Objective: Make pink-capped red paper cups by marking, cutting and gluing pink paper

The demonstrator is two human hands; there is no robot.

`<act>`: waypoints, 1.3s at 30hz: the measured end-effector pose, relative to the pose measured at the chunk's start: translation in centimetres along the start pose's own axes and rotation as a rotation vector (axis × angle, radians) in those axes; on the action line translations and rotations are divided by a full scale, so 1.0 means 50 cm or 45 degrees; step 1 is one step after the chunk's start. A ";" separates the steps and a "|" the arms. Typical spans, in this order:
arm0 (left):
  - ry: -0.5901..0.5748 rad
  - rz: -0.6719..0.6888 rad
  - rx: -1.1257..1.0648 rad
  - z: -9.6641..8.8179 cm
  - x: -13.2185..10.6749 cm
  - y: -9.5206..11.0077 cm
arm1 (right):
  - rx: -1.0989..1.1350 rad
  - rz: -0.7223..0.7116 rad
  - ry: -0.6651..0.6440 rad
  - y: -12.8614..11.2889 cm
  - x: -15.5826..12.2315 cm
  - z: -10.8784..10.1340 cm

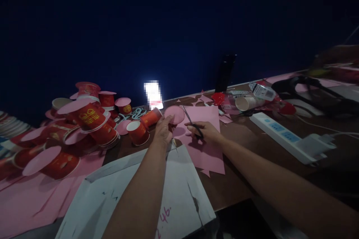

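My left hand (163, 130) is closed on the edge of a round pink paper disc (176, 114). In my right hand (206, 132) is a pair of dark scissors (193, 122), its blades pointing up and left close beside the disc's right edge. Under both hands lies a pink paper sheet (209, 157). Left of my left hand, a red paper cup (138, 133) stands with its mouth tilted upward, and another red cup (151, 117) lies on its side. Whether the blades touch the disc, I cannot tell.
Red cups with pink discs (89, 117) are heaped at the left. A white envelope (112, 198) lies in front. At the right are a power strip (280, 134) and plastic-wrapped paper cups (249, 101). A bright screen (153, 95) and pink scraps (206, 99) lie toward the back.
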State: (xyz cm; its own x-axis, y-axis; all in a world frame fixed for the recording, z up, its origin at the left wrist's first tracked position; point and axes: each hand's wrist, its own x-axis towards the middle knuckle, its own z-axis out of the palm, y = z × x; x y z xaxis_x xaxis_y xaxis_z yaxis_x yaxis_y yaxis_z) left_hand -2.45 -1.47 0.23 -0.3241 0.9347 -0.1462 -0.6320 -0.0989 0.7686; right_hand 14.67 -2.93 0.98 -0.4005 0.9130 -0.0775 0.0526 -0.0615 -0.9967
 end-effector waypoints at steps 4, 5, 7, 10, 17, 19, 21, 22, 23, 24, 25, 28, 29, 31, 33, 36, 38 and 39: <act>-0.063 0.015 -0.066 0.002 -0.004 0.003 | -0.019 -0.010 -0.029 0.005 0.000 -0.001; -0.062 0.014 -0.065 0.002 -0.004 0.003 | -0.027 -0.006 -0.032 0.006 0.001 -0.001; -0.046 0.008 -0.059 0.002 -0.005 0.003 | -0.050 0.003 -0.034 0.007 0.000 -0.002; -0.034 -0.002 -0.046 0.003 -0.004 0.002 | -0.060 0.006 -0.043 0.004 -0.002 -0.002; -0.037 0.004 -0.016 0.004 -0.005 0.002 | -0.015 0.026 -0.070 -0.002 -0.005 0.001; -0.031 -0.007 0.003 0.004 -0.006 0.003 | -0.002 0.017 -0.078 -0.001 -0.006 0.002; -0.028 -0.007 0.022 0.004 -0.006 0.003 | 0.001 0.015 -0.075 -0.001 -0.006 0.002; -0.028 -0.003 0.026 0.004 -0.005 0.003 | 0.000 0.017 -0.075 -0.001 -0.006 0.002; -0.029 0.001 0.025 0.003 -0.005 0.002 | -0.003 0.019 -0.071 -0.001 -0.006 0.002; -0.028 0.004 0.023 0.002 -0.004 0.002 | -0.007 0.020 -0.066 -0.001 -0.006 0.002; -0.028 0.003 0.021 0.002 -0.004 0.002 | -0.011 0.020 -0.063 -0.001 -0.007 0.002; -0.029 0.001 0.021 0.001 -0.002 0.000 | -0.018 0.011 -0.062 0.001 -0.006 0.001; -0.031 0.003 0.021 0.001 -0.002 0.000 | -0.018 0.006 -0.063 0.001 -0.005 0.001; -0.033 0.009 0.016 0.001 -0.002 -0.002 | -0.019 0.001 -0.061 0.003 -0.003 0.000; -0.041 0.017 0.004 0.001 -0.003 -0.004 | -0.019 0.000 -0.053 0.004 -0.001 -0.001; -0.063 0.021 -0.011 0.003 -0.005 -0.007 | -0.021 0.010 -0.035 0.007 0.002 -0.002; -0.061 0.018 -0.018 0.005 -0.007 -0.007 | -0.027 0.015 -0.020 0.008 0.003 -0.003; -0.059 0.012 -0.017 0.006 -0.008 -0.007 | -0.033 0.014 -0.013 0.008 0.003 -0.003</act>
State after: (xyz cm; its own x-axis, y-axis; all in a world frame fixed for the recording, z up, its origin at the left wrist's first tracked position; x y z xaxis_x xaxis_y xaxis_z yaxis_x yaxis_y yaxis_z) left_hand -1.90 -1.72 0.23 -0.2968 0.9486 -0.1098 -0.6385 -0.1117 0.7615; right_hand 14.76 -2.76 0.55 -0.4090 0.9082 -0.0889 0.0811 -0.0608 -0.9949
